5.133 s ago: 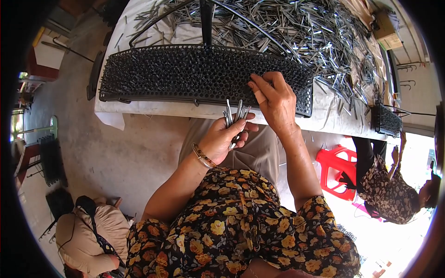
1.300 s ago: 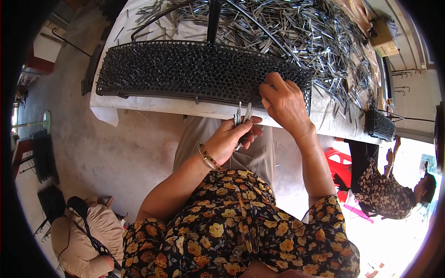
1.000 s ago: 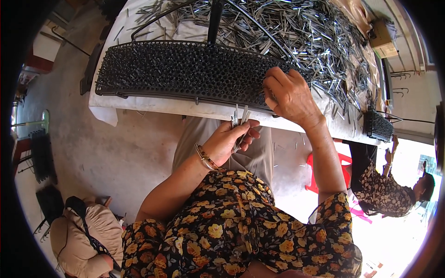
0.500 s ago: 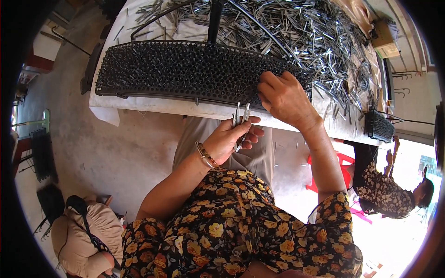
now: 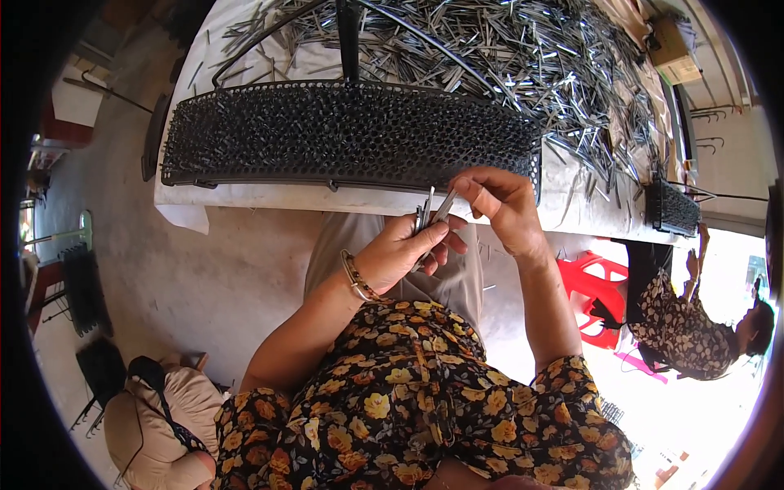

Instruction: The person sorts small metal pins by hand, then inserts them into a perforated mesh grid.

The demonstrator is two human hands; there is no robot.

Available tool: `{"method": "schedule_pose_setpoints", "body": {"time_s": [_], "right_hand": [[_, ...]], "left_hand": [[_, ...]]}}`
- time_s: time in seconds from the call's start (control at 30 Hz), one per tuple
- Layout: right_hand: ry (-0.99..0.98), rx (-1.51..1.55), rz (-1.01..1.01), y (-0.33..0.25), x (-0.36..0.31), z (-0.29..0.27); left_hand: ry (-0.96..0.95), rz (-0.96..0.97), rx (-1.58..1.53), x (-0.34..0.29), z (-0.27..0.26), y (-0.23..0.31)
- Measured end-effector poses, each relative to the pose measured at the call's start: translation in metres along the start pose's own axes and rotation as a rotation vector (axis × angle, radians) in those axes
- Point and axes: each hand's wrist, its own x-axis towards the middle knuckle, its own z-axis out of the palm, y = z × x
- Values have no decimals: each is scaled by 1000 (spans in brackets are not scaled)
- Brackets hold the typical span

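From the head camera, looking down, the left hand (image 5: 400, 255) is closed around a small bunch of thin metal pieces (image 5: 426, 219). The bunch stands up out of the fist, just in front of the table edge and above the person's lap. A bracelet (image 5: 357, 278) sits on that wrist.

The right hand (image 5: 502, 204) is right next to the left one. Its thumb and first finger pinch the top of one metal piece in the bunch. The two hands are close together, almost touching.

Behind the hands is a long black rack full of holes (image 5: 351, 135). It lies across the white table (image 5: 245, 196), near the front edge. Past the rack there is a big pile of loose shiny metal pieces (image 5: 523, 57), spread over the far and right part of the table. A dark curved bar (image 5: 349, 37) comes down from the top to the rack.

At the far right corner of the table is a small brown cardboard box (image 5: 674, 49). It is shaped like a block. A smaller black rack (image 5: 674, 211) sits at the right end of the table.

On the right, another person in a flowery top (image 5: 682, 335) is beside a red plastic stool (image 5: 596, 282). At the lower left, a tan bag (image 5: 155, 425) lies on the grey floor.
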Motion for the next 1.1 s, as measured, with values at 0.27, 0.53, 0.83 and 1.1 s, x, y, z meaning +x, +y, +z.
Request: {"method": "schedule_pose_setpoints", "body": {"time_s": [0.27, 0.53, 0.83, 1.1], "right_hand": [[164, 64, 7, 5, -3, -13], [64, -62, 67, 14, -14, -14], [36, -62, 66, 12, -17, -12], [264, -19, -232, -3, 4, -28]], "left_hand": [[95, 31, -20, 9, 12, -2], [220, 24, 101, 10, 12, -9], [228, 51, 455, 11, 14, -7], [114, -4, -76, 16, 12, -10]]}}
